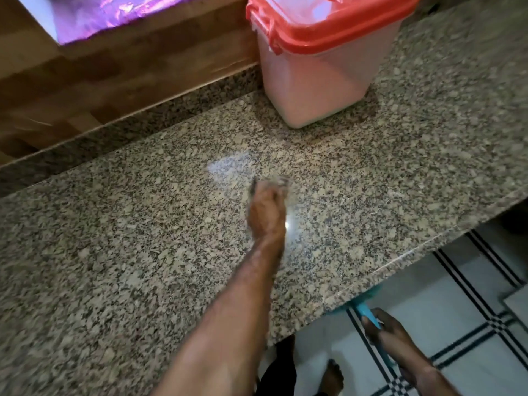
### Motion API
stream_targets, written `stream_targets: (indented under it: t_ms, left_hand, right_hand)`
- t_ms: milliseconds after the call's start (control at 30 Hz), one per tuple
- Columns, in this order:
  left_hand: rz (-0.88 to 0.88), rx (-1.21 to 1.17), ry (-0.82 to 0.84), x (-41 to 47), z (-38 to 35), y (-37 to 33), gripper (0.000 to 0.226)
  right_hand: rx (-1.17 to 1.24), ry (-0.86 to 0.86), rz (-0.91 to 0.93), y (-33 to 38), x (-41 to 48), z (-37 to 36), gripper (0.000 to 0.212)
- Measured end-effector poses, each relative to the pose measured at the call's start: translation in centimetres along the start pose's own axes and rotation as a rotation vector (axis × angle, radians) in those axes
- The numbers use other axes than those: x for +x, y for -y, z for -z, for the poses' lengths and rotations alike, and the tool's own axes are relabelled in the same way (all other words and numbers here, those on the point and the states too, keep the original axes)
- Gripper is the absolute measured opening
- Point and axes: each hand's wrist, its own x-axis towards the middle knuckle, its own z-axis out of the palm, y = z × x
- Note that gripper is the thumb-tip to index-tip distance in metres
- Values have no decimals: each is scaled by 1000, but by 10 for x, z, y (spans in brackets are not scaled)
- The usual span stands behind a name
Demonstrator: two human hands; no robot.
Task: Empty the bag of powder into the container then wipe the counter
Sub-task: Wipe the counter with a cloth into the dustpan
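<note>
A clear plastic container (311, 90) with a red lid (337, 27) stands at the back of the granite counter (120, 252), pale powder inside it. A thin patch of white powder (228, 167) lies on the counter in front of it. My left hand (267, 210) is on the counter just right of and below the patch. It is motion-blurred, so its fingers and anything under them are unclear. My right hand (385, 332) is below the counter's front edge and grips the handle of a blue tool (368, 315), whose teal head sits under the edge.
A wooden wall panel (114, 75) rises behind the counter, with a bright purple-lit opening (114, 12) at the top left. Below the counter's edge is white tiled floor with black lines (457, 295). A bare foot (333, 375) stands there.
</note>
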Motion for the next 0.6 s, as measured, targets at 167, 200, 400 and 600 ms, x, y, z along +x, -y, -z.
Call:
stream_targets:
  t_ms: [167, 200, 400, 600]
  left_hand:
    - [207, 122, -222, 40, 35, 29, 22]
    - [215, 136, -231, 39, 28, 24, 23]
    - [-177, 77, 197, -29, -51, -54, 14]
    - [3, 79, -90, 40, -26, -48, 22]
  right_hand:
    - [70, -48, 16, 6, -2, 12, 21]
    - [82, -52, 30, 8, -3, 14, 22]
    - [146, -127, 56, 11, -14, 30, 9]
    - [130, -109, 88, -9, -23, 57, 14]
